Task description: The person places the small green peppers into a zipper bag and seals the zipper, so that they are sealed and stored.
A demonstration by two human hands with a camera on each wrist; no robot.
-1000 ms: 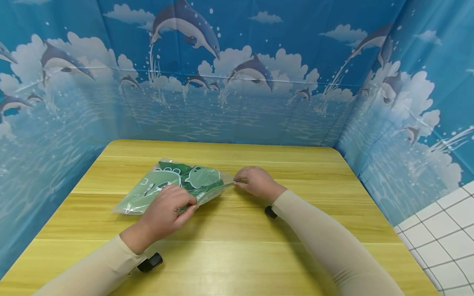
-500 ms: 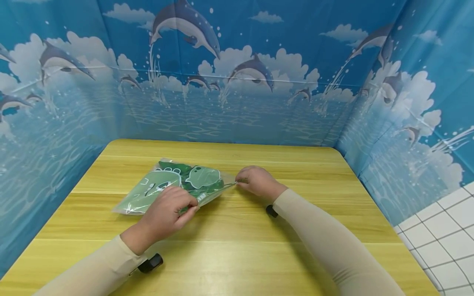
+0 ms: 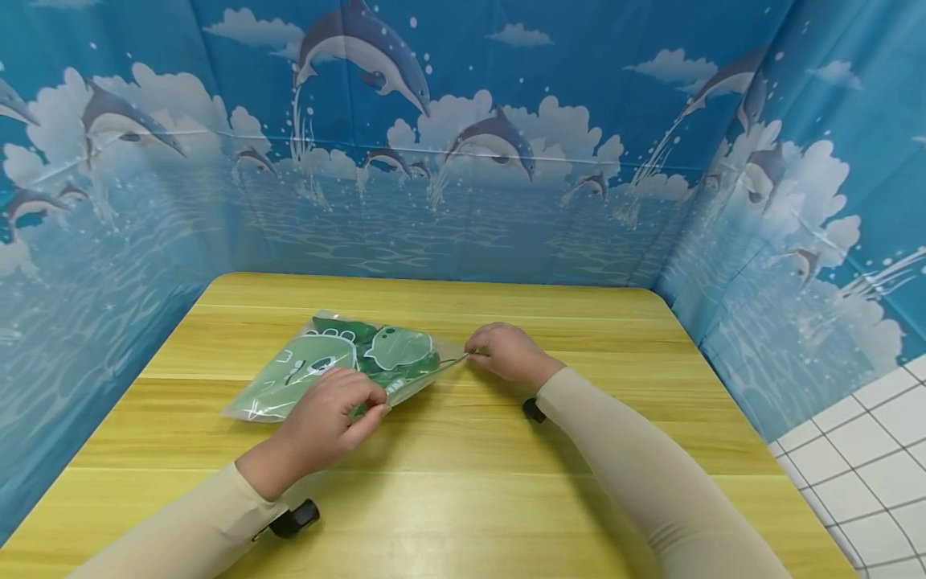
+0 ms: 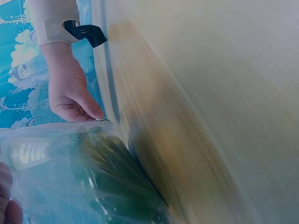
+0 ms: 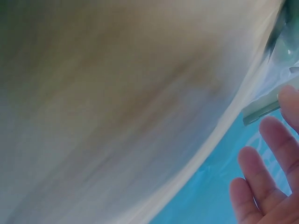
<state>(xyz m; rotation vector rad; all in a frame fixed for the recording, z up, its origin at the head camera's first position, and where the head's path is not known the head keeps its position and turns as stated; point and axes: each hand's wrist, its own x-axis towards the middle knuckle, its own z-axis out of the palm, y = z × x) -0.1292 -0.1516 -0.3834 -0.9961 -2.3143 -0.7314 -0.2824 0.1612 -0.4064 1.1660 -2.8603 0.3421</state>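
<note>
A clear plastic bag with a green cartoon animal print lies at a slant on the table, and dark green contents show through it. My left hand pinches the bag's near edge between thumb and curled forefinger. At the right end of that same edge, my right hand grips the corner with its fingertips. The edge stretches between both hands, raised a little. In the left wrist view the bag fills the lower left, with my right hand at its top corner. The right wrist view shows my right hand's fingers beside a stiff pale strip.
The yellow wood-grain table extends around the bag. Blue curtains with dolphins enclose its back and sides. White tiles show at the right. A small black device sits under each wrist.
My right hand has moved slightly to the right with the bag's corner, and the edge is pulled a little longer. My left hand has stayed almost in place.
</note>
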